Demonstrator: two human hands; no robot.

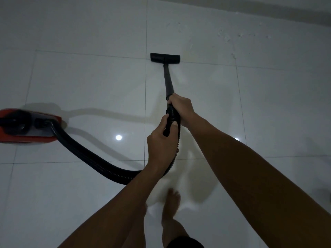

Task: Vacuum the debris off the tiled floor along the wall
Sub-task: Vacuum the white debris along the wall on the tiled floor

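Head view: we're gripping the black wand (168, 81) with the right hand (180, 110) clamped at the hose joint, and the left hand (161, 140) wrapped round the ribbed hose (93, 158) just below it. Floor nozzle (165, 57) is sitting upper centre; debris (231, 35) is lying upper right by the wall, apart from it.

Risks, as we're judging them: hose tugging the red canister (26, 126) at left; bare foot (172, 203) near the hose loop.

Count: one nozzle, one wand, one hose, one canister, two hands, one foot, scattered flecks.
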